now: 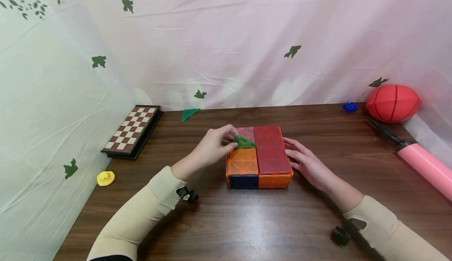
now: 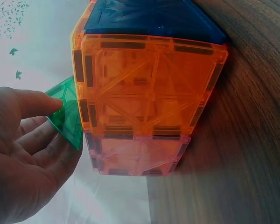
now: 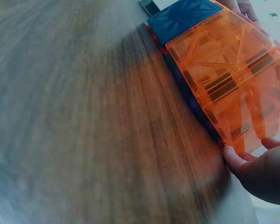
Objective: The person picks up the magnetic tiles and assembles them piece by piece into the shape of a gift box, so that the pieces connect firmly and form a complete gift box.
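Observation:
A low box of see-through magnetic tiles [image 1: 273, 151] stands on the table, its top made of red, orange and pink squares. My left hand [image 1: 212, 148] pinches a green triangular tile [image 1: 244, 142] between thumb and fingers, over the top's left half. In the left wrist view the triangle [image 2: 71, 114] is right at the edge of the orange side wall [image 2: 140, 86]. My right hand [image 1: 310, 165] touches the box's right side with its fingertips, and the right wrist view shows them along the lower edge of an orange wall [image 3: 233, 70].
Another green triangle [image 1: 189, 114] lies at the back, near a chessboard [image 1: 131, 130]. A yellow rubber duck [image 1: 105, 178] sits by the left edge. Toward the right are a blue toy brick [image 1: 350, 107], a red ball [image 1: 393, 103] and a pink hand pump [image 1: 425, 167].

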